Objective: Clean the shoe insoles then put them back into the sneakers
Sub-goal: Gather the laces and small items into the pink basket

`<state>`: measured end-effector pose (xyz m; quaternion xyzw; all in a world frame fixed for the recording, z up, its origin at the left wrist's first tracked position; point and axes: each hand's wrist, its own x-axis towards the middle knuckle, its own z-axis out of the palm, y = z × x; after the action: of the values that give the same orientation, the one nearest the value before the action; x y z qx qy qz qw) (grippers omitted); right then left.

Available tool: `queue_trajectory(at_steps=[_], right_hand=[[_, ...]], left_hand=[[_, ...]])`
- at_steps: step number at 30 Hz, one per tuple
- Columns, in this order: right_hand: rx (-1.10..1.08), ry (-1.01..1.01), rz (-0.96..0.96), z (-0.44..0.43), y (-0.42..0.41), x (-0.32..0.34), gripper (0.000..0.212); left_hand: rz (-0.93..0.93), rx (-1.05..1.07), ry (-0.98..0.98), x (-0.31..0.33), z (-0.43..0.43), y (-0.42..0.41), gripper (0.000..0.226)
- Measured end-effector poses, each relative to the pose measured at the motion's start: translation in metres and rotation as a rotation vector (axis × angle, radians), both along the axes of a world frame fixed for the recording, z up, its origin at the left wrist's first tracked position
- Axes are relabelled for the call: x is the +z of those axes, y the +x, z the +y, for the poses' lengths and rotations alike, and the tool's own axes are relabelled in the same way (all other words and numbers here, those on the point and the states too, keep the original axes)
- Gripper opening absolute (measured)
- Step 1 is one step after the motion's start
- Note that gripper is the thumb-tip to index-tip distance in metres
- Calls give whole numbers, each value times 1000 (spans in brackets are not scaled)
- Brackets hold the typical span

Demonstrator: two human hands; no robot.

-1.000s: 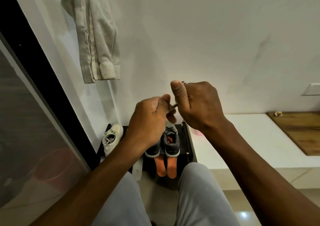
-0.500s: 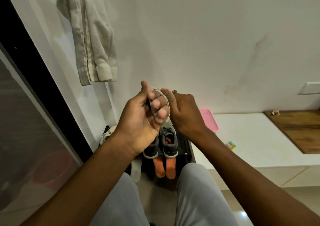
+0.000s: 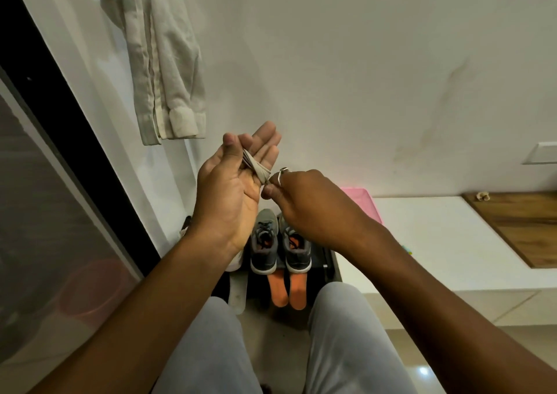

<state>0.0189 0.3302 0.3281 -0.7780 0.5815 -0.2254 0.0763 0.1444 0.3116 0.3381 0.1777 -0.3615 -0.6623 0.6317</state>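
Cloth (image 3: 257, 167), folded, between your hands.
Left hand (image 3: 232, 194) pins it under the thumb; right hand (image 3: 304, 203) pinches its lower end; sneakers (image 3: 265, 242) and orange insoles (image 3: 278, 288) below both.

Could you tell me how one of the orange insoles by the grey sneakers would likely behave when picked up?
The orange insoles look thin and flat, so probably light and bendy, drooping if held by one end. They lie flat, so rolling seems unlikely.

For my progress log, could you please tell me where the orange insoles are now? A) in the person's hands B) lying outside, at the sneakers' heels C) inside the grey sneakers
B: both orange insoles lie outside, at the heels of the grey sneakers.
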Motion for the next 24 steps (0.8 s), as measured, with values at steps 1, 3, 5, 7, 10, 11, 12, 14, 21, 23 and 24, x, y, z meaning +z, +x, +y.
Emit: queue_trajectory(at_steps=[1, 3, 5, 7, 10, 11, 12, 14, 21, 23, 24], right_hand=[[-12, -20, 44, 1, 0, 0, 30], [-17, -57, 78, 5, 2, 3, 39], [-8, -104, 96, 11, 7, 7, 46], [-5, -156, 94, 16, 11, 10, 45], [16, -223, 68, 18, 10, 14, 40], [28, -245, 47, 18, 9, 14, 38], [43, -262, 18, 17, 8, 14, 37], [72, -280, -47, 15, 6, 10, 35], [122, -192, -209, 13, 11, 5, 32], [155, -159, -228, 14, 12, 3, 28], [168, -144, -241, 14, 11, 2, 28]], left_hand=[[-28, 45, -8, -1, -1, 0, 33], [-57, 108, -11, -3, -1, -1, 32], [-60, 138, 4, -4, 0, -3, 31], [-67, 145, 4, -5, 2, -5, 30], [-70, 119, 16, -6, 5, -7, 30], [-57, 102, 30, -6, 5, -8, 30], [-41, 87, 46, -7, 5, -8, 30], [-12, 63, 80, -8, 4, -9, 30], [59, 19, 196, -23, -3, -11, 43], [83, 48, 206, -22, -2, -10, 31], [94, 64, 210, -20, -1, -10, 27]])
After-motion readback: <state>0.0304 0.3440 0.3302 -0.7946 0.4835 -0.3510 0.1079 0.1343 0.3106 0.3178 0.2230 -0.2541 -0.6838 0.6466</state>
